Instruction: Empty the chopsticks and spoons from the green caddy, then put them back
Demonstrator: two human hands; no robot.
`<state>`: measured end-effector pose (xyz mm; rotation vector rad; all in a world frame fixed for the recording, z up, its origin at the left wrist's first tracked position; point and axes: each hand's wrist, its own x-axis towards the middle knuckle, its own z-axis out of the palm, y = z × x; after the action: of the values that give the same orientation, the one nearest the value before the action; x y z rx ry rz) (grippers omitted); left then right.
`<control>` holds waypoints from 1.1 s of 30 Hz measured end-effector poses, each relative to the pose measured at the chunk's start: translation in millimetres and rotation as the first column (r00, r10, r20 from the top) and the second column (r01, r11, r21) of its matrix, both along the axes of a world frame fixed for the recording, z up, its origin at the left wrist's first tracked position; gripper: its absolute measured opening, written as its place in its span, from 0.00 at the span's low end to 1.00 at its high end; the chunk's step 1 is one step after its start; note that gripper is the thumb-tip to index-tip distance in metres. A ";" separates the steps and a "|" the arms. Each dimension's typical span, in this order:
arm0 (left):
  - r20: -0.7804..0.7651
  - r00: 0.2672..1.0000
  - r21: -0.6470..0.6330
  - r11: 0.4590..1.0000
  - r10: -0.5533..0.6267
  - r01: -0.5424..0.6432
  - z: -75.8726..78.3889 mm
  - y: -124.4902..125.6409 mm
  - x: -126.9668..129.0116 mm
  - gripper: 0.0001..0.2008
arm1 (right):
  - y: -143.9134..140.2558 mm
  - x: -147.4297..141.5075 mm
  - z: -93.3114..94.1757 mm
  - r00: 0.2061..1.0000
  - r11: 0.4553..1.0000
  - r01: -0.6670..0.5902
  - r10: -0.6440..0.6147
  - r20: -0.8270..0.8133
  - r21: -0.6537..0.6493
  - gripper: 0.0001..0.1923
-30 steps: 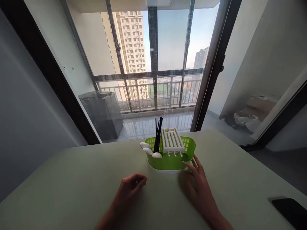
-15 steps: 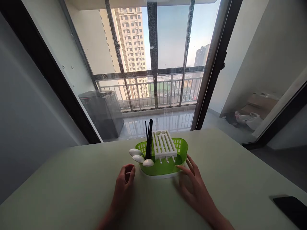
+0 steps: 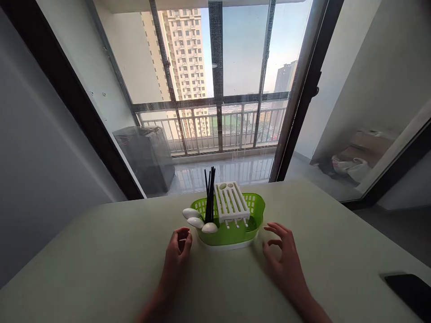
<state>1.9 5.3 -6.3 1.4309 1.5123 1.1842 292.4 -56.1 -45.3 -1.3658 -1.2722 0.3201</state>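
Note:
A green plastic basket (image 3: pixel 229 238) with a white base stands on the table in front of me. Black chopsticks (image 3: pixel 209 197) rise from its left part, and white spoons (image 3: pixel 195 222) hang over the left rim. Across the basket rests a white slotted rack (image 3: pixel 232 202) with small hooks on its near edge. My left hand (image 3: pixel 180 246) lies just left of the basket, below the spoons; its fingers are loosely curled, with a gap showing and nothing visible inside. To the right, apart from the basket, my right hand (image 3: pixel 283 249) is bent but open and holds nothing.
The pale table (image 3: pixel 117 260) extends on both sides of the basket. A black flat object (image 3: pixel 409 291) lies at its right edge. Beyond the table are a dark-framed glass door (image 3: pixel 299 107), a balcony with a grey cabinet-like box (image 3: pixel 148 157), and bags (image 3: pixel 353 168) on the floor.
My right hand has let go of the basket's right side and moved right, away from it. My left hand stays almost where it was. The basket and its contents look the same.

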 end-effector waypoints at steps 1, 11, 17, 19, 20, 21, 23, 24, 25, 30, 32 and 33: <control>-0.002 1.000 0.001 1.000 0.001 -0.001 0.4 -0.2 0.1 0.25 | 0.7 0.8 -1.4 0.998 1.000 0.019 -0.020 -0.055 -0.018 0.17; -0.014 1.000 0.021 1.000 -0.007 0.008 -5.0 1.9 -3.2 0.23 | -0.4 -0.1 -10.9 0.991 0.964 -0.129 0.133 0.000 -0.233 0.22; 0.060 0.998 0.109 0.994 0.016 -0.022 -4.0 12.6 -10.8 0.22 | -0.9 -2.6 -16.7 0.970 0.940 -0.216 0.237 0.049 -0.265 0.21; 0.081 0.997 0.131 0.991 0.010 -0.020 5.4 24.2 -15.6 0.23 | -0.8 -2.8 -17.6 0.968 0.935 -0.224 0.246 0.049 -0.274 0.21; 0.084 0.996 0.136 0.991 0.003 -0.015 12.6 31.4 -18.1 0.24 | -0.7 -2.9 -17.9 0.967 0.934 -0.227 0.249 0.051 -0.275 0.20; 0.083 0.997 0.139 0.990 -0.007 -0.004 21.5 39.2 -20.2 0.24 | -0.6 -2.9 -18.1 0.966 0.934 -0.229 0.252 0.052 -0.275 0.20; 0.070 0.996 0.144 0.989 -0.051 0.041 44.0 55.1 -22.1 0.25 | -0.4 -3.0 -18.5 0.965 0.933 -0.231 0.256 0.057 -0.275 0.20; 0.058 0.994 0.144 0.986 -0.089 0.080 57.0 62.9 -21.3 0.25 | -0.3 -3.1 -18.7 0.964 0.933 -0.233 0.258 0.059 -0.276 0.20; 0.042 0.990 0.140 0.982 -0.135 0.128 70.7 70.3 -18.9 0.25 | -0.2 -3.2 -19.0 0.964 0.932 -0.234 0.260 0.059 -0.277 0.19; -0.040 0.921 0.048 0.919 -0.389 0.390 129.3 104.1 11.6 0.28 | 0.3 -3.7 -20.3 0.960 0.928 -0.249 0.274 0.055 -0.275 0.20; -0.063 0.892 -0.025 0.894 -0.448 0.447 140.6 115.3 27.0 0.31 | 0.8 -3.9 -20.6 0.958 0.927 -0.255 0.280 0.055 -0.274 0.20; -0.072 0.882 -0.052 0.885 -0.465 0.462 143.6 119.7 34.2 0.32 | 1.0 -3.9 -20.6 0.958 0.927 -0.257 0.283 0.056 -0.273 0.20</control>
<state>36.0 125.0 137.3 1.7141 1.1380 0.8079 288.4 -55.1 -65.9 -1.4409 -1.5438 0.6420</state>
